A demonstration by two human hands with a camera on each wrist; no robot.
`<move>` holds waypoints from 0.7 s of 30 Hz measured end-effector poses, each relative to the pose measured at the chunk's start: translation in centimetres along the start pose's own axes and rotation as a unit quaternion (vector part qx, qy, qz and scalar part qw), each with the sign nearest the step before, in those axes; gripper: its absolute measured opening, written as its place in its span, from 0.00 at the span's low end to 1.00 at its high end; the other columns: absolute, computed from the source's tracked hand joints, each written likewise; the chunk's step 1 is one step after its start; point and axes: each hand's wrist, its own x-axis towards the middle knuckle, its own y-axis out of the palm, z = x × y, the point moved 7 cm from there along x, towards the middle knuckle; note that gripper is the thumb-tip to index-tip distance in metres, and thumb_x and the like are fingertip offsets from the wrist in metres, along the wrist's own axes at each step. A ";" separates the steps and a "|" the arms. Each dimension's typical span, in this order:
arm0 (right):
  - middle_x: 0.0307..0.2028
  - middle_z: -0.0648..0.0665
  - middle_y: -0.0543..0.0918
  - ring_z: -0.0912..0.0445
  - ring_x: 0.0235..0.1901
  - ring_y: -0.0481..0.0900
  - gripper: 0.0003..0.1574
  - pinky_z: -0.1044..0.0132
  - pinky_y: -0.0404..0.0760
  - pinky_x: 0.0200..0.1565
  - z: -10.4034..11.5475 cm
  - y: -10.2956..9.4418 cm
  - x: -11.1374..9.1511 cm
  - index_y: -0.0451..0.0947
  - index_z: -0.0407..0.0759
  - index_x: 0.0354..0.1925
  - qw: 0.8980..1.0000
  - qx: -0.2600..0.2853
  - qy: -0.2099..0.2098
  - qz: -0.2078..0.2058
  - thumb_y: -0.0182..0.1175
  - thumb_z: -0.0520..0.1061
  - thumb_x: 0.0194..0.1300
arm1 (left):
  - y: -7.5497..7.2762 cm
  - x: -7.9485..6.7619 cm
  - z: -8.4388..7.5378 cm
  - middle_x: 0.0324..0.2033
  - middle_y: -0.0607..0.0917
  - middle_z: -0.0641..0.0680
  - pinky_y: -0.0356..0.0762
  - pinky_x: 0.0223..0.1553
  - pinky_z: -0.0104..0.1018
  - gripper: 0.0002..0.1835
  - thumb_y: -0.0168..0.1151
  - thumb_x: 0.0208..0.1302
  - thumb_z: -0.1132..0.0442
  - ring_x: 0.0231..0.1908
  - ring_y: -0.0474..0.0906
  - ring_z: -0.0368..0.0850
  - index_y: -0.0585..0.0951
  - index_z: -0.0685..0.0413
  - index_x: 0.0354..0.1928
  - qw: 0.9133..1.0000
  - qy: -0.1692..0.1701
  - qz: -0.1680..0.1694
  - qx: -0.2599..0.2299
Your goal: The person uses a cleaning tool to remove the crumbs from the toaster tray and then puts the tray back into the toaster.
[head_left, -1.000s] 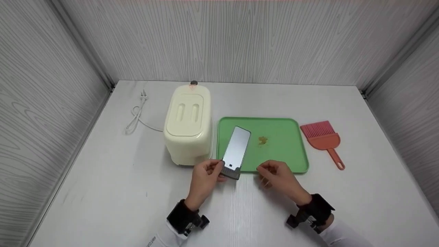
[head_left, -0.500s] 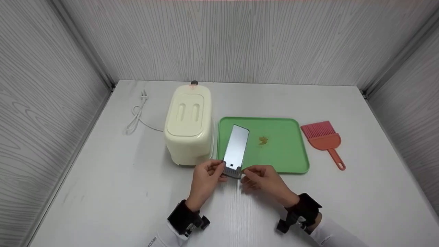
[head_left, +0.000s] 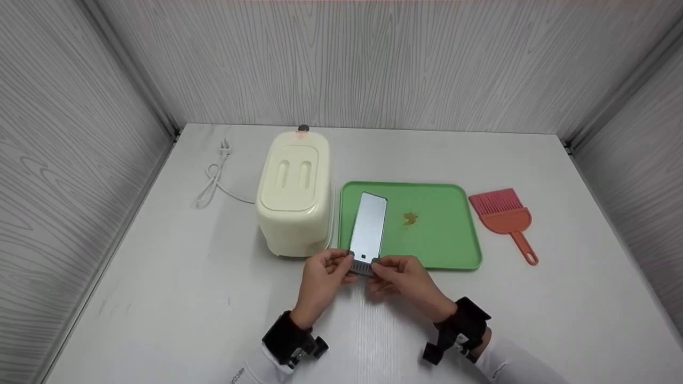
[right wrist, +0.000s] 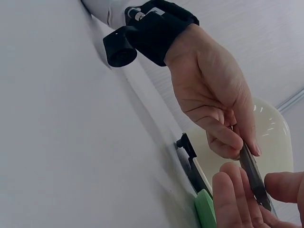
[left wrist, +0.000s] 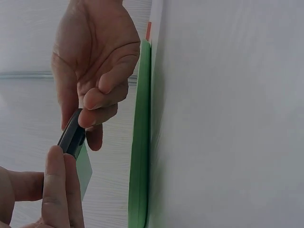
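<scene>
A toaster crumb tray (head_left: 369, 226), a shiny metal plate with a dark grey ribbed handle, is held in the air over the left part of a green tray (head_left: 443, 245). My left hand (head_left: 322, 277) pinches the handle's left end between thumb and fingers. The handle's right end is gripped by my right hand (head_left: 408, 280). From the left wrist view, the handle (left wrist: 72, 135) appears edge-on between both hands. In the right wrist view the left hand (right wrist: 213, 85) holds it from above, the right hand's fingers (right wrist: 228, 199) from below. Brown crumbs (head_left: 410, 218) lie on the green tray.
A cream toaster (head_left: 292, 202) stands left of the green tray, its white cord and plug (head_left: 213, 176) lying behind it to the left. To the right lies a small red brush (head_left: 504, 220). Wood-grain panels (head_left: 363, 64) enclose the table at the back and sides.
My right hand has come in from the right and taken hold of the handle's right end. The crumb tray has turned slightly to point straighter away. The left hand keeps its grip.
</scene>
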 end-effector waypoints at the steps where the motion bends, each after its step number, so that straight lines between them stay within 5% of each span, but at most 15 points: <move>1: 0.36 0.40 0.89 0.55 0.34 0.89 0.23 0.59 0.92 0.43 0.1 0.1 0.0 0.77 0.24 0.56 1.000 0.000 -0.002 0.001 0.62 0.44 0.75 | 0.0 0.0 0.0 0.42 0.85 0.64 0.91 0.39 0.38 0.14 0.63 0.73 0.69 0.33 0.86 0.47 0.81 0.75 0.53 1.000 0.002 0.001 0.000; 10: 0.34 0.41 0.89 0.57 0.33 0.89 0.18 0.62 0.91 0.42 0.1 0.2 -0.1 0.77 0.23 0.53 1.000 -0.010 -0.008 0.004 0.60 0.39 0.76 | 0.0 0.0 0.1 0.41 0.86 0.64 0.92 0.38 0.41 0.15 0.64 0.72 0.67 0.34 0.87 0.49 0.81 0.74 0.52 1.000 0.010 0.011 0.019; 21: 0.34 0.40 0.90 0.57 0.32 0.88 0.16 0.63 0.91 0.42 0.0 0.0 -0.6 0.79 0.25 0.50 1.000 -0.007 -0.005 -0.001 0.62 0.40 0.75 | -0.8 -0.2 -1.2 0.45 0.88 0.58 0.90 0.39 0.35 0.16 0.68 0.71 0.60 0.41 0.86 0.50 0.85 0.64 0.53 0.993 0.055 -0.026 0.098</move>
